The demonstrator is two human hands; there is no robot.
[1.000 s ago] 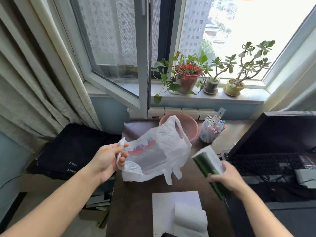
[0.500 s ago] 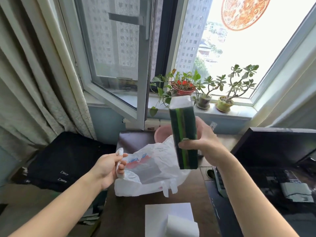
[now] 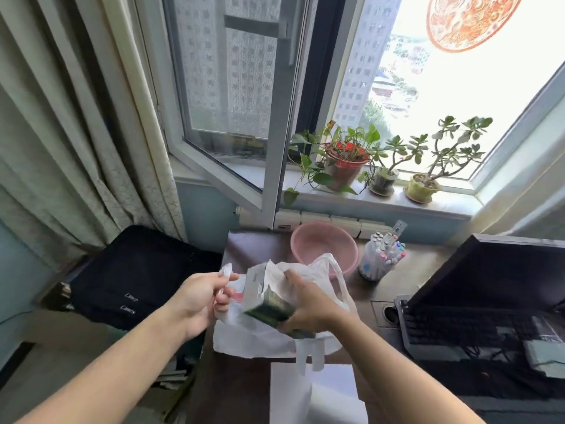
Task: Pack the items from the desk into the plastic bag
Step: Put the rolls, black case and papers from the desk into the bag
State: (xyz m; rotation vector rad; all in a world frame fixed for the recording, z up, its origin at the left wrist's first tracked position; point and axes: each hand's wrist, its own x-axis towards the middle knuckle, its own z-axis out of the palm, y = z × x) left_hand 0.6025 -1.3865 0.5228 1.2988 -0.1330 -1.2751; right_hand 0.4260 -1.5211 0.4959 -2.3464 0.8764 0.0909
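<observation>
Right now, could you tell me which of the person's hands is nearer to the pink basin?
The right. The right hand, gripping the green box at the plastic bag, lies just in front of the pink basin; the left hand pinches the bag's handle farther left.

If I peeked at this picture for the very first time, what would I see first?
Right in the middle, two hands: the right hand pushes a green box into a white plastic bag on the desk, while the left hand pinches the bag's handle. Then the bright window behind, with potted plants on the sill and a pink bowl below them.
</observation>
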